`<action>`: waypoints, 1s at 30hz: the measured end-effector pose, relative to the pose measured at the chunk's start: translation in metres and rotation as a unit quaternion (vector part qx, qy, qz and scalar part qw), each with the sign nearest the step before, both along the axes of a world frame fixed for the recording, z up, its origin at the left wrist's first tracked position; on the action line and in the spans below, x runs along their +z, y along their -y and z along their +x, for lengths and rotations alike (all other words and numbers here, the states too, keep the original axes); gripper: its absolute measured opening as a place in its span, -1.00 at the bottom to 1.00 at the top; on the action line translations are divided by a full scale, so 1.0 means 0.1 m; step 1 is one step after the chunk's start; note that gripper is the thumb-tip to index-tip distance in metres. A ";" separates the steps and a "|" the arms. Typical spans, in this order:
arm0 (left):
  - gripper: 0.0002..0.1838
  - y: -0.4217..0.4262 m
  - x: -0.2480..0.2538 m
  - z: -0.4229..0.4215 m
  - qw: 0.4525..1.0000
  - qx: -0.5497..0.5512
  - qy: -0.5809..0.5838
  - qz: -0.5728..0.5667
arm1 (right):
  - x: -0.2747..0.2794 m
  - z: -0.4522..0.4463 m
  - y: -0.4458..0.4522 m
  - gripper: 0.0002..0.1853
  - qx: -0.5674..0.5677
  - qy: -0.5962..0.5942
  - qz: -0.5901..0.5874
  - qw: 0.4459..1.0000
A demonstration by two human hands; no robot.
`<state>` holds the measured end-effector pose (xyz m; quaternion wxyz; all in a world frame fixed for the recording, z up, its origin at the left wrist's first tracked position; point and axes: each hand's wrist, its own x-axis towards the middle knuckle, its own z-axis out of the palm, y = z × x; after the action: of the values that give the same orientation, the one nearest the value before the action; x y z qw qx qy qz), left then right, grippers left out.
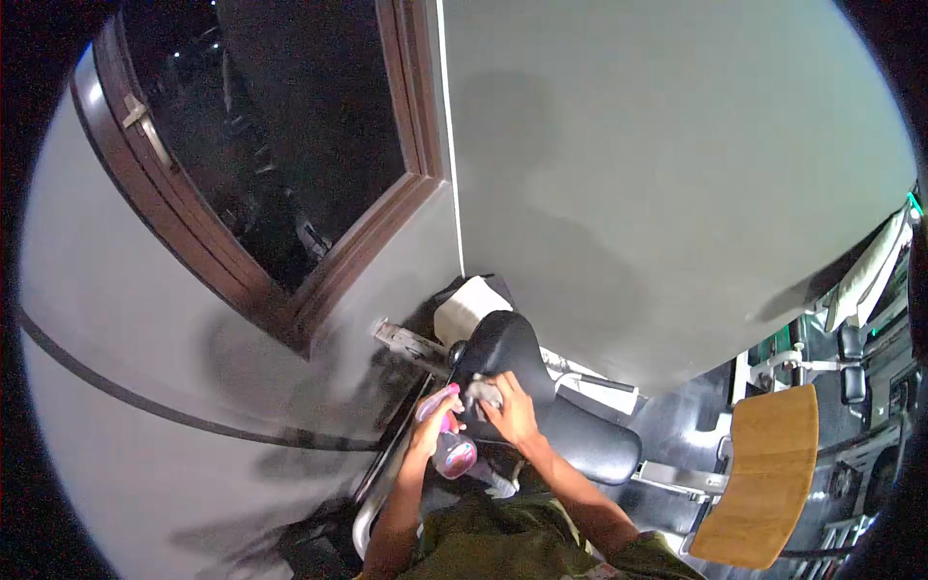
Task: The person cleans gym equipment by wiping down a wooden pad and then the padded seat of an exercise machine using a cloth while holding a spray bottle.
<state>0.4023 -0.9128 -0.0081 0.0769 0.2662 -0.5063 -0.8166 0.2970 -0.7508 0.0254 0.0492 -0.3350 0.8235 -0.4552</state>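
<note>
My left hand (428, 425) is wrapped round a spray bottle (454, 456) with a pink top and a clear body with pinkish liquid low in it. Bunched in my right hand (512, 411) is a greyish-white cloth (482, 391), pressed against or just over the black padded backrest (505, 350) of an exercise bench. The bench's black seat pad (592, 445) extends to the right, below my right forearm. Both hands are close together, with the bottle left of the cloth. My fingers partly cover the cloth and the bottle.
A brown-framed window (290, 314) and grey wall (657, 193) stand ahead. A white object (471, 307) sits in the corner behind the backrest. To the right are a curved wooden board (764, 474) and further gym machines (851, 372). A metal bar (401, 338) juts out at left.
</note>
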 end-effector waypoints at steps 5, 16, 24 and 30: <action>-0.58 0.01 0.22 -0.06 0.999 0.006 0.003 0.041 | -0.45 -0.13 -0.35 -0.66 -0.030 0.069 0.036 0.997; -0.56 -0.16 0.37 -0.43 0.998 -0.004 -0.022 0.060 | -0.25 -0.22 -0.25 -0.66 -0.044 0.071 0.028 0.996; -0.54 -0.25 0.42 -0.61 0.999 -0.009 -0.001 0.049 | -0.06 -0.51 0.10 -0.64 -0.102 0.050 -0.044 0.993; -0.54 -0.17 0.41 -0.71 0.999 -0.013 -0.019 0.033 | -0.17 -0.48 -0.10 -0.69 -0.083 0.044 -0.056 0.994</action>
<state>0.3315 -0.8955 0.0330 0.0673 0.2469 -0.4812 -0.8384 0.2494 -0.7410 0.0084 0.0290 -0.2472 0.8189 -0.5171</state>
